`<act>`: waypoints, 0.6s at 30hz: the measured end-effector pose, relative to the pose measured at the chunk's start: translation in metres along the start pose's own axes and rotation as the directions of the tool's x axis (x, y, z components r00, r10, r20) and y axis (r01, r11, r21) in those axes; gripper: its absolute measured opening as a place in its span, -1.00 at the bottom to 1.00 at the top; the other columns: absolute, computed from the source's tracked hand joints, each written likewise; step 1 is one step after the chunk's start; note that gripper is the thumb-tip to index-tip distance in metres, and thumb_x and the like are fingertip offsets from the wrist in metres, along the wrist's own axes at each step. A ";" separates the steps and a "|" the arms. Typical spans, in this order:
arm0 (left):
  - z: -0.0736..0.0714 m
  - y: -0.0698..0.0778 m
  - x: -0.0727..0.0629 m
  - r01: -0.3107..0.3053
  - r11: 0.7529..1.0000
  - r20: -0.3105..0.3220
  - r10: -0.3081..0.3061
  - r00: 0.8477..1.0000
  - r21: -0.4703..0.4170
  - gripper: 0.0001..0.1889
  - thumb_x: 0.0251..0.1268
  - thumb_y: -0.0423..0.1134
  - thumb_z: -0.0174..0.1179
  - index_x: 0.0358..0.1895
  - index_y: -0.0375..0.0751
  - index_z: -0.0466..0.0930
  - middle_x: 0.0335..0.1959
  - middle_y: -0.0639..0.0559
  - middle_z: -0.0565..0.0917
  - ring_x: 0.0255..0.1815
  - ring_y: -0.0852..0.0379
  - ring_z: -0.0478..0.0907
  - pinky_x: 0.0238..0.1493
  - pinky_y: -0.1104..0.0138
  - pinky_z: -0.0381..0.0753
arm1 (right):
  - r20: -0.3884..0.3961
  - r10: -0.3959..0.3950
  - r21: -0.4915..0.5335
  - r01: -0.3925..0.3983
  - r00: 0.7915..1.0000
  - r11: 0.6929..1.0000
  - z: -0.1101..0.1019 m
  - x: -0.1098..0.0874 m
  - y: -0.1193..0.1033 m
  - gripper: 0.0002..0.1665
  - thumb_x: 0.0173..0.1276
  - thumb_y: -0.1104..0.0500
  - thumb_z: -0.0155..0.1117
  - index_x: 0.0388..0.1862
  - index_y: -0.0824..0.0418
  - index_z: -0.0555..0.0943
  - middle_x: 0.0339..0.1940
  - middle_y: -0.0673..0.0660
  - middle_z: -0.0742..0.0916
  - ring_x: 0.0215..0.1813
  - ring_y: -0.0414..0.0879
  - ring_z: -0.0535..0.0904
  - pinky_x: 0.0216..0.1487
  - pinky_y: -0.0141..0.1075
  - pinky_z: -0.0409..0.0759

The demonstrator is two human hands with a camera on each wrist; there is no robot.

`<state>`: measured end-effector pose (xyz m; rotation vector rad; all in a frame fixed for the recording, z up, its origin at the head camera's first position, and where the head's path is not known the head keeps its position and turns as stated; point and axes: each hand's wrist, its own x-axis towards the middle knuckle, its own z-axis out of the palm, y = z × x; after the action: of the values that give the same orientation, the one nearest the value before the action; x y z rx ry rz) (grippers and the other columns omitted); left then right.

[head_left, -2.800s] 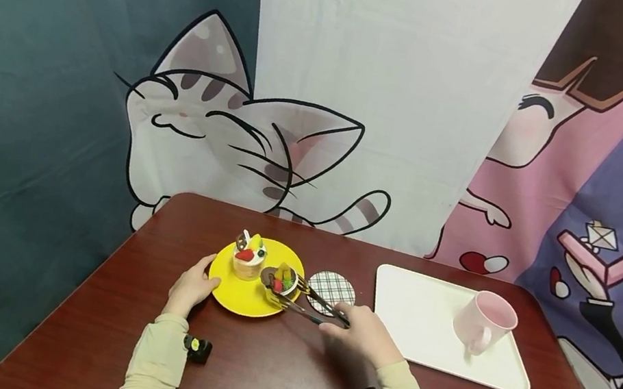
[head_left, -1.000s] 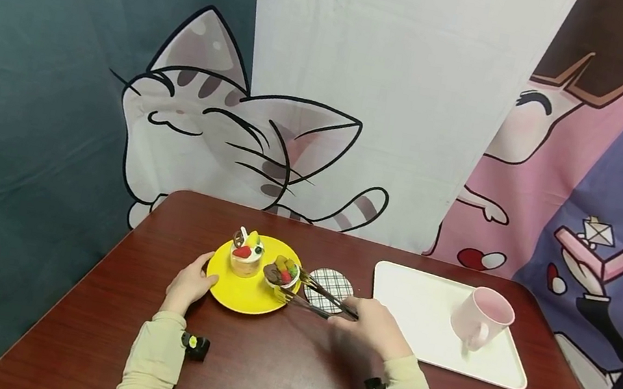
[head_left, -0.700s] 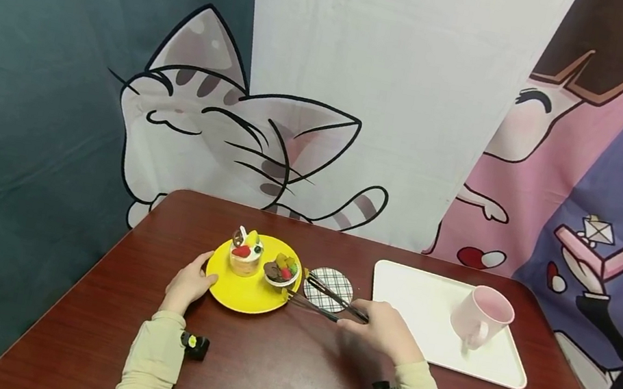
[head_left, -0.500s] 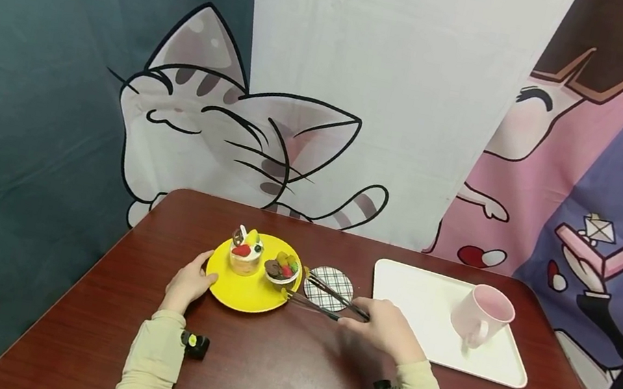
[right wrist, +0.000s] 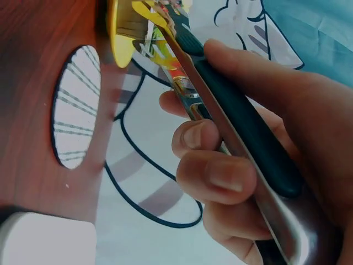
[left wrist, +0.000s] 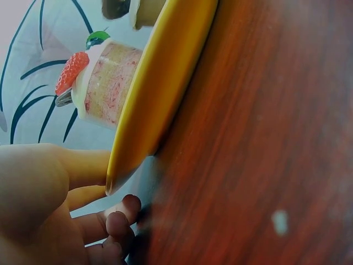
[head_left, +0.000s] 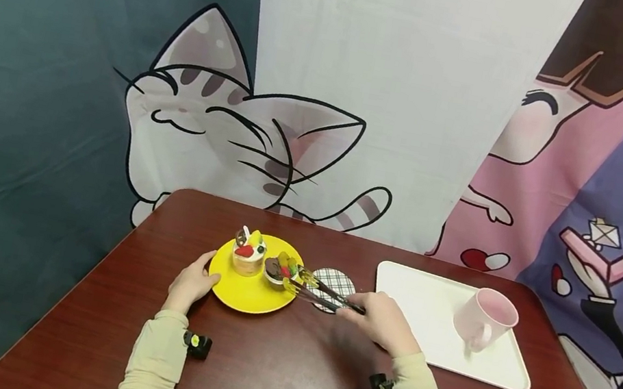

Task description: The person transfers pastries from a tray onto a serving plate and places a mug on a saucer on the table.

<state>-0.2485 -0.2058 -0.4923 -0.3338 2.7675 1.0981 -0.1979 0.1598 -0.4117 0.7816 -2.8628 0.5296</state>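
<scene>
"Reddish-brown worktop (head_left: 254, 379) up front. Whose fingers hold what?"

"Left hand (head_left: 192, 283) pinches the yellow plate (head_left: 246, 298) by its rim; right hand (head_left: 382, 319) has its fingers wrapped round the tongs (right wrist: 248, 127)."

"And their tips?"

"At the right edge of the chocolate-topped dessert (head_left: 275, 276) on the plate; can't tell if touching. Left of it stands the strawberry-topped dessert (head_left: 247, 261)."

"Beyond?"

"Checked coaster (head_left: 337, 278), white tray (head_left: 416, 310) bearing a pink mug (head_left: 480, 318), then a cat-print backdrop (head_left: 342, 54)."

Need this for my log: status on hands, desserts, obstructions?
Left hand pinching yellow plate's rim, right hand gripping tongs. Chocolate-topped cup on plate, tongs' tips right at it, contact unclear. White-creamed cup to its left; nothing seen blocking.
</scene>
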 end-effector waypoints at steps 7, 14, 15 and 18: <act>0.000 0.002 -0.001 -0.012 1.000 -0.001 0.012 1.000 -0.008 -0.35 0.36 -0.12 0.05 0.50 -0.06 0.12 -0.37 -0.07 0.43 -0.39 0.03 0.39 -0.32 0.21 0.22 | -0.007 0.012 0.010 -0.012 1.000 1.000 0.010 0.005 -0.001 -0.76 0.26 -0.02 0.32 -0.33 0.12 0.75 -0.41 -0.03 0.78 -0.35 -0.16 0.69 -0.24 -0.22 0.61; 0.000 0.002 -0.001 -0.002 1.000 -0.002 0.002 1.000 -0.010 -0.35 0.36 -0.12 0.05 0.50 -0.05 0.12 -0.38 -0.06 0.42 -0.41 0.04 0.38 -0.31 0.21 0.22 | -0.011 0.049 0.015 -0.049 0.999 0.999 0.013 0.003 0.001 -0.72 0.26 -0.06 0.31 -0.28 0.11 0.75 -0.38 -0.02 0.78 -0.36 -0.18 0.66 -0.23 -0.21 0.60; 0.000 0.002 0.000 0.001 1.000 -0.003 -0.001 1.000 -0.010 -0.35 0.36 -0.12 0.05 0.50 -0.04 0.12 -0.38 -0.05 0.42 -0.41 0.04 0.38 -0.31 0.21 0.22 | -0.014 0.055 0.021 -0.055 0.998 0.998 0.013 0.002 0.001 -0.72 0.26 -0.06 0.31 -0.27 0.11 0.75 -0.38 -0.02 0.77 -0.36 -0.19 0.65 -0.23 -0.22 0.59; 0.000 0.000 0.000 0.005 1.000 -0.003 -0.005 1.000 -0.009 -0.34 0.36 -0.11 0.06 0.50 -0.04 0.12 -0.38 -0.05 0.43 -0.40 0.04 0.38 -0.32 0.22 0.22 | -0.028 0.078 0.043 -0.077 0.997 0.996 0.011 -0.002 0.002 -0.68 0.26 -0.06 0.32 -0.21 0.14 0.76 -0.32 0.02 0.79 -0.30 -0.14 0.69 -0.17 -0.18 0.61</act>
<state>-0.2484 -0.2056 -0.4923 -0.3442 2.7634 1.1104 -0.1980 0.1585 -0.4229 0.6652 -2.8731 0.6068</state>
